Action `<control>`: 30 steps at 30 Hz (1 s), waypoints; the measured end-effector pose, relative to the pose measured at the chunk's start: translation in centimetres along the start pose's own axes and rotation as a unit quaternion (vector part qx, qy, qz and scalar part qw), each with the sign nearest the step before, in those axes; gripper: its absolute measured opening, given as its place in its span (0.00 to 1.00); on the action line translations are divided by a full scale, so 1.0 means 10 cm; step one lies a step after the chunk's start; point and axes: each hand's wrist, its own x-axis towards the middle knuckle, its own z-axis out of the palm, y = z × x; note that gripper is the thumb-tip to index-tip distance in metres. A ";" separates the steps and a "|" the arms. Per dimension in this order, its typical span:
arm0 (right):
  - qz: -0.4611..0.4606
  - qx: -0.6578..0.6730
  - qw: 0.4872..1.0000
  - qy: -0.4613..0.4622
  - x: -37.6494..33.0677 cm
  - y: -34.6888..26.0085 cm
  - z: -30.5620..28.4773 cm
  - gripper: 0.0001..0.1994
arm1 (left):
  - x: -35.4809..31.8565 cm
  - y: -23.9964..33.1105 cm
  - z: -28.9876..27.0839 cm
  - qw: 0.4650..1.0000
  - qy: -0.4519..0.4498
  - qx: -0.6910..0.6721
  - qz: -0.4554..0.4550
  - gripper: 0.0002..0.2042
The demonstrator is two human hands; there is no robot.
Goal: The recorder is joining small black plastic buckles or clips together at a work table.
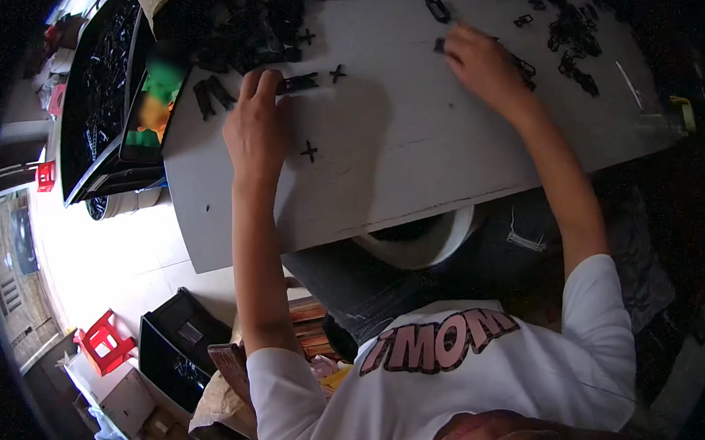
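My left hand (256,129) rests low over the grey tabletop, its fingers bent around the end of a long black plastic piece (304,81). My right hand (484,66) is farther right, with its fingertips closed on a small dark plastic piece (440,46), mostly covered by the fingers. Beside the left hand lie two narrow black pieces (220,92) and a small black cross-shaped part (337,74). A second black cross (308,151) lies nearer to me. Beyond the right hand is a black oblong frame (437,9).
Dark parts pile up at the far left (266,25) and far right (574,33) of the table (413,161). A screen with a coloured picture (153,103) stands at the left edge, next to a black bin (109,65) of parts. Under the front edge is a white tub (441,243).
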 end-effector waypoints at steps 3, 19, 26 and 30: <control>-0.048 0.106 0.993 -0.018 0.05 -0.18 -0.08 0.08 | -0.01 -0.06 -0.04 1.000 -0.016 -0.009 0.006 0.14; 0.117 0.116 0.986 0.022 0.19 0.25 0.25 0.14 | -0.47 0.12 0.01 0.845 -0.072 -0.506 -0.160 0.14; 0.032 0.184 0.980 0.068 -0.17 -0.25 -0.11 0.14 | -0.54 0.29 -0.07 0.825 -0.088 -0.528 -0.181 0.07; 0.014 0.167 0.984 0.067 -0.25 -0.38 -0.06 0.14 | -0.56 0.36 -0.01 0.845 -0.062 -0.502 -0.172 0.08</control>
